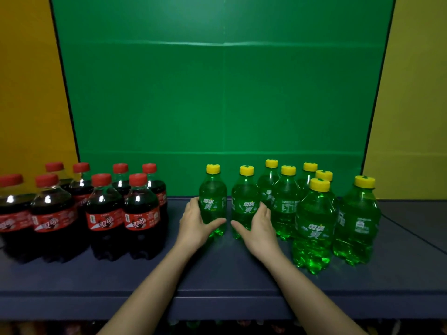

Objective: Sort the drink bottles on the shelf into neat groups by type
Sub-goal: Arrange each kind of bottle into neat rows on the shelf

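Head view: cola bottles [101,209] sit clustered left on the shelf [217,274], green bottles [312,226] right, so the types stand apart. Our left hand [194,226] wraps the upright leftmost green bottle [214,189] and our right hand [257,229] wraps the second green bottle [244,194]. The thumbs nearly meet.

Count taken at the shelf [217,276]: 1 shelf board in view.

Dark cola bottles [142,213], red caps: 8, with 4 in the front row and 4 in the row behind.

Green bottles [313,228], yellow caps: 8.

Bottles in all: 16, in 2 kinds, with equal numbers of each.

Caps: 8 red, 8 yellow, one per bottle.

Hands: 2, the left hand [196,226] and the right hand [258,229].
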Demonstrator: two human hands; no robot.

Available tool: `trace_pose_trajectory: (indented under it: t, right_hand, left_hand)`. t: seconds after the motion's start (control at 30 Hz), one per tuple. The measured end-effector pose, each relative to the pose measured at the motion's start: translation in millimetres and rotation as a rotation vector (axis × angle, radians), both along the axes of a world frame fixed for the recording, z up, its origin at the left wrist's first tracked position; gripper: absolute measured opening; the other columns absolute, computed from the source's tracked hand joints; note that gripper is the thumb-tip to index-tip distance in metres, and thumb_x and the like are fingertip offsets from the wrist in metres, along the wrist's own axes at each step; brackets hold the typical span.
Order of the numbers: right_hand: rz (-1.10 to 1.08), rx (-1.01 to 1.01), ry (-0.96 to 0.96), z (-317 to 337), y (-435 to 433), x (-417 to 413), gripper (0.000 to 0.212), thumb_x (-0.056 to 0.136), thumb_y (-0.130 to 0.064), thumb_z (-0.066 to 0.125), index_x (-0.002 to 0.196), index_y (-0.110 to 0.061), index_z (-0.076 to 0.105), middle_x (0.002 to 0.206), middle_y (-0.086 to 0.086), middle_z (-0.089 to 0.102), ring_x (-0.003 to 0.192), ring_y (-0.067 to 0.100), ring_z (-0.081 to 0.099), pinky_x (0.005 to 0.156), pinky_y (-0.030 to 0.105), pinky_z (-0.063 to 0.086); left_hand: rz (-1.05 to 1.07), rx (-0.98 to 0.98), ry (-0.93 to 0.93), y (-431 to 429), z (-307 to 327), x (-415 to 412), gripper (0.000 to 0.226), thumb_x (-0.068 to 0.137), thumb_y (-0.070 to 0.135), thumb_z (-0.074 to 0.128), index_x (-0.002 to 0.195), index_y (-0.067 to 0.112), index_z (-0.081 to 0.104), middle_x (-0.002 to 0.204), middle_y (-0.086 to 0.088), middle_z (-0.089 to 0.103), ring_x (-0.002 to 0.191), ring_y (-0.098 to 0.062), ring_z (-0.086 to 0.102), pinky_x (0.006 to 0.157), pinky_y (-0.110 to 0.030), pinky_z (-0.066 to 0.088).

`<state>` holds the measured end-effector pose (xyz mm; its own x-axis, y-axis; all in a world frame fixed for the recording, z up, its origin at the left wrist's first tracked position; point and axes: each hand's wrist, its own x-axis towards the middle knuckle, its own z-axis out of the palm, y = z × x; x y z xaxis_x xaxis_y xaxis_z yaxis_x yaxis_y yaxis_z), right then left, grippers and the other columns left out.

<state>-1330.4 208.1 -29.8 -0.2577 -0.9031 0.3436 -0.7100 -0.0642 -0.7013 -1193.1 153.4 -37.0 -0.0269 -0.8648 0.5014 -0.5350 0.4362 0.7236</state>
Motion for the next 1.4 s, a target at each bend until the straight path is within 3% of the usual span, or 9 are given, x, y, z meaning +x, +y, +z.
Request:
trace_pose_trajectory:
  t: [0.5, 0.63, 0.7, 0.8, 0.9, 1.0, 1.07, 1.23, 1.4]
  right_hand:
    - [0.013, -0.008, -0.028, -2.4, -40.6, 4.2, 0.077, 0.086, -0.033, 0.061, 0.141, -0.003, 0.017, 0.147, 0.013, 0.029, 0.131, 0.029, 0.038, 0.100, 0.032, 0.036]
    - [0.023, -0.033, 0.010, 0.8, -22.0, 2.8, 0.075, 0.090, -0.032, 0.056, 0.145, -0.004, 0.013, 0.151, 0.011, 0.024, 0.135, 0.026, 0.032, 0.105, 0.029, 0.030]
    - [0.050, -0.105, 0.065, 2.8, -0.5, -2.2, 0.069, 0.091, -0.028, 0.053, 0.145, -0.008, 0.016, 0.149, 0.006, 0.026, 0.136, 0.021, 0.031, 0.106, 0.024, 0.025]
    - [0.115, -0.204, 0.071, 1.9, 40.9, -14.6, 0.051, 0.090, -0.019, 0.055, 0.137, -0.015, 0.035, 0.137, -0.002, 0.041, 0.126, 0.011, 0.042, 0.108, 0.022, 0.030]
    - [0.076, -0.336, 0.027, 3.1, 82.6, -32.4, 0.031, 0.086, -0.007, 0.057, 0.108, -0.030, 0.054, 0.110, -0.007, 0.060, 0.097, 0.001, 0.058, 0.088, 0.018, 0.048]
    - [-0.077, -0.458, -0.022, 8.9, 115.6, -57.8, 0.025, 0.084, -0.001, 0.059, 0.091, -0.026, 0.061, 0.091, -0.006, 0.066, 0.082, 0.005, 0.059, 0.064, 0.006, 0.043]
    - [-0.204, -0.515, -0.034, 12.2, 126.1, -80.5, 0.019, 0.084, -0.002, 0.059, 0.091, -0.020, 0.060, 0.090, -0.002, 0.063, 0.079, 0.008, 0.056, 0.061, 0.006, 0.040]
    - [-0.448, -0.435, -0.100, 4.8, 123.2, -126.7, 0.041, 0.080, -0.013, 0.068, 0.116, -0.015, 0.047, 0.113, -0.002, 0.043, 0.104, 0.019, 0.050, 0.083, 0.023, 0.039]
    - [-0.291, -0.210, -0.338, -5.0, 107.0, -146.3, 0.077, 0.073, -0.017, 0.076, 0.136, -0.016, 0.032, 0.137, 0.004, 0.045, 0.124, 0.016, 0.043, 0.102, 0.029, 0.036]
  left_hand:
    - [0.006, 0.030, 0.014, -23.0, -0.5, 2.1, 0.069, 0.067, 0.030, 0.080, 0.123, 0.007, 0.046, 0.122, -0.010, 0.055, 0.115, -0.025, 0.050, 0.096, -0.035, 0.041]
    - [0.031, 0.042, -0.118, -8.0, 0.0, 2.4, 0.069, 0.076, 0.026, 0.073, 0.131, 0.004, 0.037, 0.128, -0.014, 0.045, 0.123, -0.027, 0.043, 0.099, -0.029, 0.033]
    - [0.076, -0.064, -0.178, 10.0, 2.5, 2.0, 0.074, 0.080, 0.023, 0.069, 0.136, 0.001, 0.028, 0.134, -0.015, 0.036, 0.129, -0.027, 0.034, 0.106, -0.030, 0.028]
    - [0.046, -0.349, -0.197, 40.6, 5.2, -5.2, 0.062, 0.082, 0.019, 0.066, 0.134, 0.003, 0.036, 0.134, -0.011, 0.038, 0.127, -0.023, 0.034, 0.102, -0.026, 0.030]
    - [-0.208, -0.407, -0.201, 64.6, 3.8, -30.0, 0.045, 0.084, 0.030, 0.057, 0.125, 0.013, 0.047, 0.123, 0.000, 0.049, 0.116, -0.013, 0.043, 0.096, -0.017, 0.031]
    - [-0.438, -0.300, -0.144, 87.7, 1.4, -64.3, 0.057, 0.077, 0.053, 0.049, 0.124, 0.022, 0.047, 0.119, 0.012, 0.050, 0.112, -0.001, 0.045, 0.092, -0.008, 0.031]
    - [-0.503, -0.244, -0.102, 96.2, 0.4, -85.1, 0.069, 0.070, 0.063, 0.054, 0.128, 0.026, 0.044, 0.118, 0.017, 0.047, 0.108, 0.002, 0.046, 0.089, -0.002, 0.030]
    - [-0.514, -0.073, -0.013, 94.5, -0.7, -116.1, 0.082, 0.070, 0.046, 0.073, 0.137, 0.019, 0.034, 0.124, 0.011, 0.043, 0.109, -0.007, 0.048, 0.094, -0.020, 0.041]
    - [-0.548, 0.068, -0.036, 88.0, -6.9, -122.3, 0.085, 0.066, 0.059, 0.069, 0.133, 0.018, 0.037, 0.134, 0.002, 0.051, 0.122, -0.017, 0.048, 0.101, -0.040, 0.042]
